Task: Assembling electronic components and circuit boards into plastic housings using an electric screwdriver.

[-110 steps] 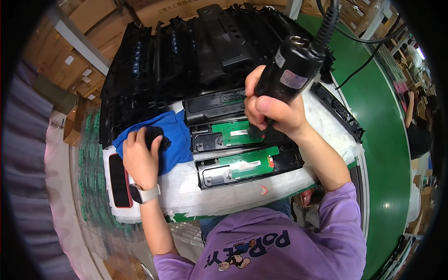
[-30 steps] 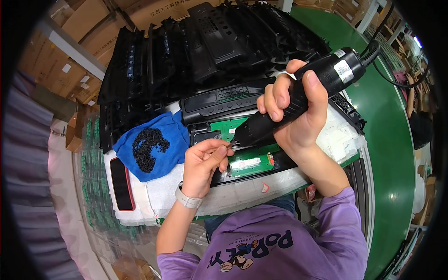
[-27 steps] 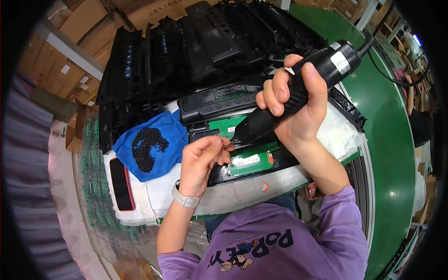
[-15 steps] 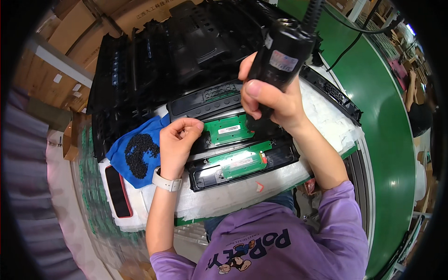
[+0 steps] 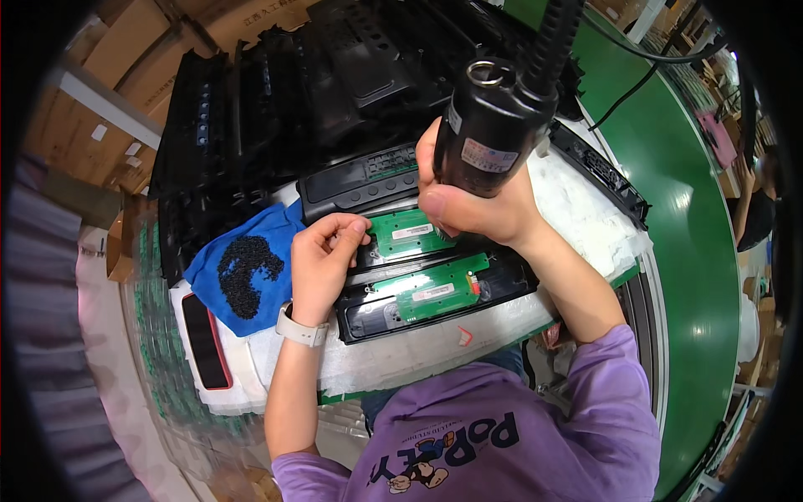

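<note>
My right hand (image 5: 485, 201) is wrapped round a black electric screwdriver (image 5: 495, 125), held upright with its cord at the top. Its tip is hidden behind my hand, over the right end of a green circuit board (image 5: 410, 238). That board lies in a black plastic panel. At the board's left edge, my left hand (image 5: 322, 255) is closed in a pinch; whatever its fingertips hold is too small to make out. Nearer to me lies a second black panel (image 5: 368, 320) with its own green circuit board (image 5: 435, 293). A third black panel (image 5: 355, 197) with round buttons lies just beyond.
Left of my hand, a heap of small black screws (image 5: 242, 280) rests on a blue cloth (image 5: 205, 272). A red-edged phone (image 5: 205, 343) lies at the white-covered table's left edge. Large black plastic parts (image 5: 335, 84) fill the far side. Another black strip (image 5: 602, 171) lies at right.
The screwdriver's top has swung left and toward me, and my right hand has shifted slightly left. My left hand stays pinched by the board's left edge.
</note>
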### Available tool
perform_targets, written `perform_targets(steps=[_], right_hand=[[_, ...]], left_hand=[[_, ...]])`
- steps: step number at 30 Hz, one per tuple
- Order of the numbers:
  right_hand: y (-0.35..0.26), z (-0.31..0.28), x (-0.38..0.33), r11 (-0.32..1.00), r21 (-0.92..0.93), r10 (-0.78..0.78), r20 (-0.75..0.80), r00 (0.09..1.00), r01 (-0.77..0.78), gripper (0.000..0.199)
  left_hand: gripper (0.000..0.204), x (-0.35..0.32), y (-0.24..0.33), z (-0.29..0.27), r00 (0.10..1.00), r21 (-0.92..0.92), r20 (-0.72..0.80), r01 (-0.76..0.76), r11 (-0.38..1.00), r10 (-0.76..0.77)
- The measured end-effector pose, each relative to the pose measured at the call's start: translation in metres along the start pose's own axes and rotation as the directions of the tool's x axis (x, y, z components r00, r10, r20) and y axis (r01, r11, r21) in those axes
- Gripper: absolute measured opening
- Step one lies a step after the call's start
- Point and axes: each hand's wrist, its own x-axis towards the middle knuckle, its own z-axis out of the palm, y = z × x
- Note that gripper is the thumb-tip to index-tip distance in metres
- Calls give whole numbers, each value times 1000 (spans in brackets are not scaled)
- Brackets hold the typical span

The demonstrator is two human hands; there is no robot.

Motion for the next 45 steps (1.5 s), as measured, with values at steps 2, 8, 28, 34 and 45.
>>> perform_targets(steps=[2, 8, 28, 34, 45], right_hand=[[0, 1, -1, 998, 66, 16, 7, 1000, -16, 22], [8, 1, 3, 869, -252, -423, 67, 904, 426, 21], [-8, -10, -4, 752, 569, -294, -164, 942, 334, 29], [-10, -2, -8, 846, 471, -206, -148, 967, 252, 28], [-13, -28, 11, 900, 348, -156, -303, 940, 262, 17]], left_hand=[[13, 0, -1, 0, 1000, 9, 15, -7, 1000, 7], [14, -1, -4, 2, 1000, 17, -16, -20, 1000, 20], [11, -29, 12, 22, 980, -186, 198, 12, 983, 26], [11, -30, 10, 24, 979, -120, 199, -19, 993, 42], [24, -24, 8, 16, 998, -391, 69, 38, 920, -12]])
